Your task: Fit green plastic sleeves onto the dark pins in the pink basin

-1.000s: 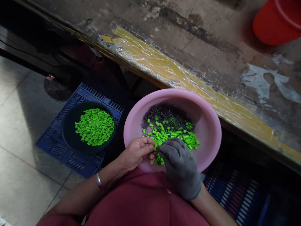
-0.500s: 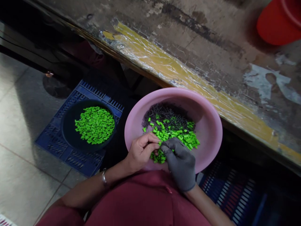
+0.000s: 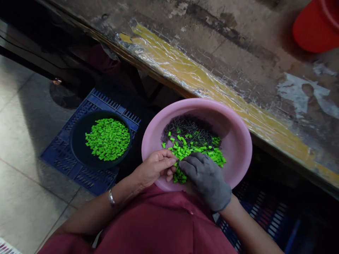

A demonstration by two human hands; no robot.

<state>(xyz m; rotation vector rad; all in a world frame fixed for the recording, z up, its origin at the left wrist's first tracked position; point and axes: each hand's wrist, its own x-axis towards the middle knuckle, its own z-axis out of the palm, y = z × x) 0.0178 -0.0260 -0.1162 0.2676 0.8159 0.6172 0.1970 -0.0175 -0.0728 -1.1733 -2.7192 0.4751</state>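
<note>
My bare left hand is over the near side of a pink basin, thumb and forefinger pinched together. At their tips shows a small green plastic piece. My right hand, in a grey glove, is beside it with fingers bent and closed; whatever is between its fingertips is hidden. Beneath both hands lies a heap of short green plastic tubes. Behind them in the basin is a tangle of thin dark pieces, perhaps small springs.
On the left, a dark bowl full of small green pieces stands on a blue slatted plastic crate. A worn workbench with yellow taped edge runs beyond the basin and carries a red bucket. Another slatted crate is low at right.
My hands have drawn slightly apart. The gloved right hand has turned and shifted right, its fingers lower over the green tubes; the left has moved slightly left.
</note>
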